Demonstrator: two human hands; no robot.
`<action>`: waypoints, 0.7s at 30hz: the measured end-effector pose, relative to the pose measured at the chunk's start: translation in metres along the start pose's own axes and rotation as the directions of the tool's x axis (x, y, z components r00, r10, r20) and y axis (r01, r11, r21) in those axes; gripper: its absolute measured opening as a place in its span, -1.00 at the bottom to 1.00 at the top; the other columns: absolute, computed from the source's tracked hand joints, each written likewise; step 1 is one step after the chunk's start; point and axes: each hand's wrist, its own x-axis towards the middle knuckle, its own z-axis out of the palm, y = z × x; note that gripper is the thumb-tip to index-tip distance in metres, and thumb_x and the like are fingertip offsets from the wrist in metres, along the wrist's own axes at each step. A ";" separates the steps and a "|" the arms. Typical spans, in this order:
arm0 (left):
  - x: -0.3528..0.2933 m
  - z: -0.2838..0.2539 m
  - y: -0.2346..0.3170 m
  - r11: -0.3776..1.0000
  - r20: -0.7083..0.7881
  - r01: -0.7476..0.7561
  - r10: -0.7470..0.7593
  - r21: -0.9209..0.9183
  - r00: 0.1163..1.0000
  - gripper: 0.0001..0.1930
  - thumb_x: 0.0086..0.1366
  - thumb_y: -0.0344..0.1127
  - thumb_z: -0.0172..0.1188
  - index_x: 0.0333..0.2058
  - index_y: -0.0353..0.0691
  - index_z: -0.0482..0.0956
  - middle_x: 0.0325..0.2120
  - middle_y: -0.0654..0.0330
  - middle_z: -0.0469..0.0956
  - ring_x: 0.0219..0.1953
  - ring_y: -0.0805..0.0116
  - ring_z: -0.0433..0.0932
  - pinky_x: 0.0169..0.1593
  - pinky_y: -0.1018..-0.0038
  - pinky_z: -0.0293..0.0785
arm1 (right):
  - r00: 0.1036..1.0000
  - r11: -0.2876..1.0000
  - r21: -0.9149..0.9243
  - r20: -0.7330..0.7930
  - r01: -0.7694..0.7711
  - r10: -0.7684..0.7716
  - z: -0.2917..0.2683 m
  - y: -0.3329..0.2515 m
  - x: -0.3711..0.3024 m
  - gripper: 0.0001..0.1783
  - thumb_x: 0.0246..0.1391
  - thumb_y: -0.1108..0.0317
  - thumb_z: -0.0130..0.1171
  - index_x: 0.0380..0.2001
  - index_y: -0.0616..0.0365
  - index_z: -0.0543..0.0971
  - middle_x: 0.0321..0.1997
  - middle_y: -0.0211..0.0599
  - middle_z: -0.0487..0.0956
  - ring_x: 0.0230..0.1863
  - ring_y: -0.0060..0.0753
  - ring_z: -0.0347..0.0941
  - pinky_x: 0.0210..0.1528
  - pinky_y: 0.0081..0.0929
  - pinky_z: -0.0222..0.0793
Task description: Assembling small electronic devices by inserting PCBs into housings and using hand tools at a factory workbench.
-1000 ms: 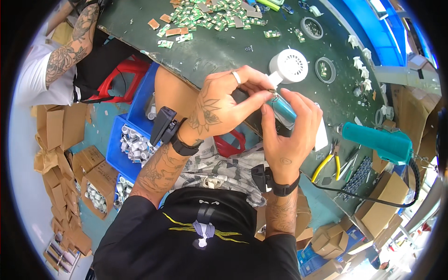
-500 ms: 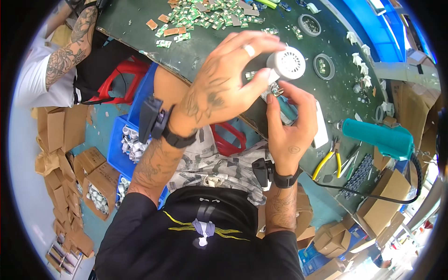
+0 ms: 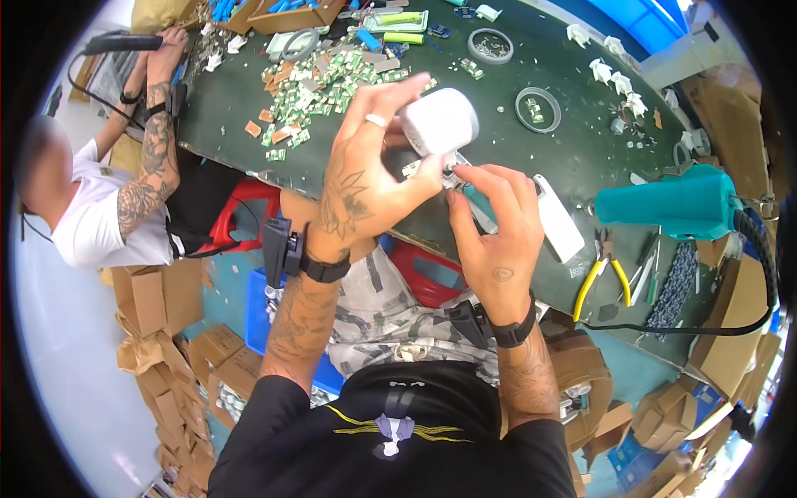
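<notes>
My left hand point(image 3: 369, 170) grips a white round housing point(image 3: 442, 123) between thumb and fingers, its smooth side toward me. Just below the housing, my right hand point(image 3: 502, 220) pinches a small circuit board point(image 3: 451, 176) with metal parts, mostly covered by the fingertips. Both hands meet above the near edge of the dark green table. Under the right hand lies a teal piece with a pale rim point(image 3: 480, 206), partly hidden. To the right of that hand rests a long white shell point(image 3: 559, 219).
A heap of green circuit boards point(image 3: 332, 87) lies at the far left. Grey rings point(image 3: 538, 110) hold small parts. A teal corded power tool point(image 3: 664, 203), yellow-handled pliers point(image 3: 602, 278) and white clips point(image 3: 599, 70) are at the right. Another person point(image 3: 108, 199) works at the left.
My view has shifted, showing more of the co-worker. The white housing has been turned, so its vented face no longer shows. Both hands keep their hold.
</notes>
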 end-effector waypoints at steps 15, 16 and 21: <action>-0.014 -0.005 -0.035 0.873 0.093 0.075 -0.034 -0.483 0.995 -0.18 -0.01 -0.67 0.00 0.33 -0.24 0.17 0.23 -0.01 0.31 0.38 0.07 0.42 0.41 0.20 0.37 | 1.000 1.000 -0.006 -0.016 0.001 -0.001 0.002 0.005 -0.002 -0.66 0.07 0.57 0.41 -0.05 0.18 0.65 -0.12 -0.16 0.66 -0.13 -0.04 0.58 -0.08 -0.20 0.51; -0.013 -0.004 -0.034 0.858 0.064 0.014 0.022 -0.514 0.998 -0.22 0.00 -0.70 -0.01 0.30 -0.24 0.20 0.19 -0.01 0.31 0.38 -0.05 0.45 0.37 0.15 0.42 | 1.000 1.000 0.000 -0.009 0.007 -0.007 0.002 0.004 -0.001 -0.65 0.06 0.57 0.42 -0.04 0.18 0.65 -0.11 -0.16 0.66 -0.13 -0.05 0.58 -0.09 -0.20 0.52; -0.009 -0.001 -0.029 0.821 0.062 0.008 0.033 -0.571 0.998 -0.26 -0.01 -0.79 -0.04 0.22 -0.19 0.23 0.08 0.06 0.32 0.35 0.01 0.44 0.36 0.16 0.43 | 1.000 1.000 0.004 0.000 0.000 0.000 0.002 0.003 0.001 -0.63 0.05 0.58 0.42 -0.03 0.19 0.66 -0.11 -0.15 0.66 -0.13 -0.05 0.58 -0.09 -0.21 0.52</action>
